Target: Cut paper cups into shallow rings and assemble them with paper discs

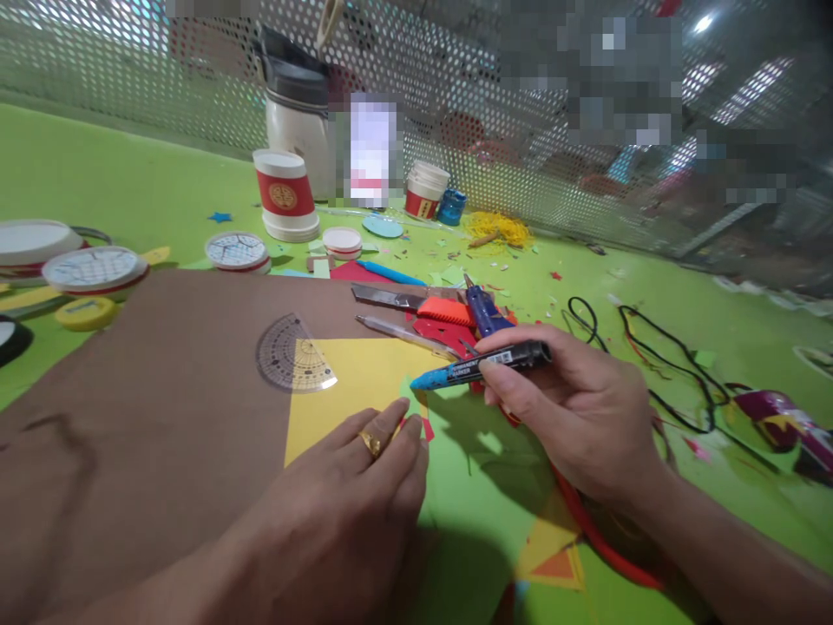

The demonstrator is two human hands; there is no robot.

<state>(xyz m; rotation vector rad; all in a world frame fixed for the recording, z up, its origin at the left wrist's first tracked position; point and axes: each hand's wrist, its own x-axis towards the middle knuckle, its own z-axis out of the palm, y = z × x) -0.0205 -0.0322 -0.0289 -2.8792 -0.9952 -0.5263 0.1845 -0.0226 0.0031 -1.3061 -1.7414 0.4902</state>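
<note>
Green tabletop spreads under everything. Right hand (586,417) grips a black marker (485,366) with a blue cap, held level; left hand (364,486) lies flat, fingers spread on smooth yellow paper (351,382) beside a clear semicircular protractor (290,356).

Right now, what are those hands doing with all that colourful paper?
The right hand holds a black marker with a blue tip, pointing toward the yellow paper. The left hand, wearing a ring, presses flat on that paper's lower edge. A clear protractor lies on the paper's top corner. Behind are a utility knife, a red paper cup and scraps on the green table.
</note>
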